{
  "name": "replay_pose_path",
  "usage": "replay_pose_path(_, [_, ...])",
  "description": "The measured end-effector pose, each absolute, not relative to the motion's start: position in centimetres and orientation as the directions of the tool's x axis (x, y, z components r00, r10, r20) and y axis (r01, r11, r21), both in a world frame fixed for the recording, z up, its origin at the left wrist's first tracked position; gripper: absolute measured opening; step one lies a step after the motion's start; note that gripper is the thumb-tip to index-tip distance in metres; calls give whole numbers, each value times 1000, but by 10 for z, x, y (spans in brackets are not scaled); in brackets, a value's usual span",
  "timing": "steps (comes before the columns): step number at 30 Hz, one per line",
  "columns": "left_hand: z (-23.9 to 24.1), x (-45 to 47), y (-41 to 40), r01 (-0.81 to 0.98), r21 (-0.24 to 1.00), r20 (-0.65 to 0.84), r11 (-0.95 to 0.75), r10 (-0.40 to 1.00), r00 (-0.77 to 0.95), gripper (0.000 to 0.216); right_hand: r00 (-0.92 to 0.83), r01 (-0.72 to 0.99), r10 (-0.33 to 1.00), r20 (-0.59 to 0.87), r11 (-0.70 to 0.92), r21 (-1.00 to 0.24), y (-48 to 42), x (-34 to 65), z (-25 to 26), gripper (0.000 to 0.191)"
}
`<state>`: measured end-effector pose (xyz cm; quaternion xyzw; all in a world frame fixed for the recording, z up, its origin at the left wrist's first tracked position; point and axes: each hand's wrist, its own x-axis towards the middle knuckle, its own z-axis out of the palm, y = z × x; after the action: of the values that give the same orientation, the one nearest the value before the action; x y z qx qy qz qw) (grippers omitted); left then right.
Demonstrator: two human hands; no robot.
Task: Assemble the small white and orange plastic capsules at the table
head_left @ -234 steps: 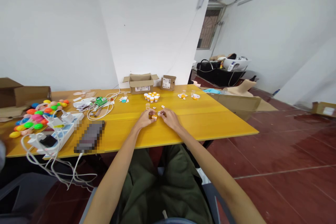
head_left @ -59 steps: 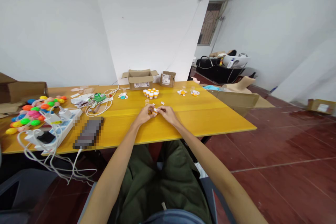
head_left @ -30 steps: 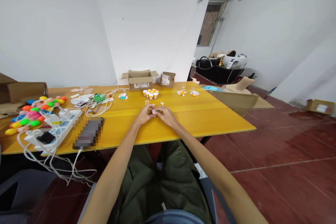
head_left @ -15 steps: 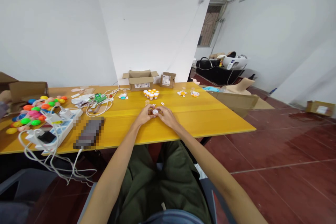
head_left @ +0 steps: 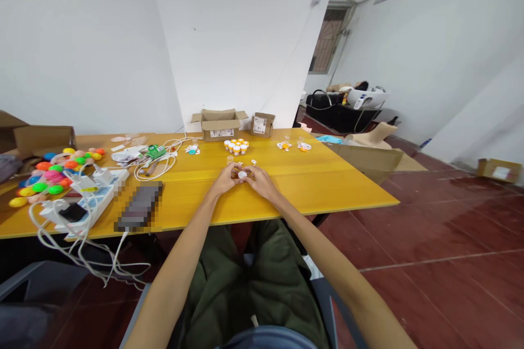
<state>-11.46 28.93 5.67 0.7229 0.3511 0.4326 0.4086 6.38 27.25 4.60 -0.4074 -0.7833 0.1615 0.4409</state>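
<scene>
My left hand (head_left: 225, 180) and my right hand (head_left: 259, 181) meet over the yellow table (head_left: 311, 185), fingers curled round a small bottle with a white cap (head_left: 242, 175). The left fingers wrap its body; the right fingertips pinch the cap. Beyond them stands a cluster of small orange bottles with white caps (head_left: 236, 146). A few loose white caps (head_left: 254, 162) lie just past my hands.
Two open cardboard boxes (head_left: 219, 125) stand at the table's far edge. To the left lie a power strip with white cables (head_left: 90, 196), a dark flat device (head_left: 138, 208), and coloured plastic eggs (head_left: 49, 174). More small orange pieces (head_left: 295, 146) sit right of the bottles.
Earlier the bottle and cap were held apart; the right hand brought the white cap onto the bottle, and both hands now grip it close together. My view shifted slightly.
</scene>
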Motion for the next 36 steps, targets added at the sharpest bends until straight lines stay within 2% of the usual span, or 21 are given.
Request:
replay_pose_path(9, [55, -115, 291, 185, 883, 339, -431, 859, 384, 41, -284, 453, 800, 529, 598, -661, 273, 64, 48, 20])
replay_pose_path(22, [52, -117, 294, 196, 851, 385, -488, 832, 400, 39, -293, 449, 790, 539, 611, -652, 272, 65, 50, 17])
replay_pose_path(32, [54, -119, 293, 373, 744, 429, -554, 825, 367, 33, -295, 440, 798, 525, 601, -667, 269, 64, 53, 15])
replay_pose_path(36, [54, -119, 292, 394, 741, 422, -543, 834, 356, 31, -300, 456, 803, 514, 594, -663, 268, 64, 54, 15])
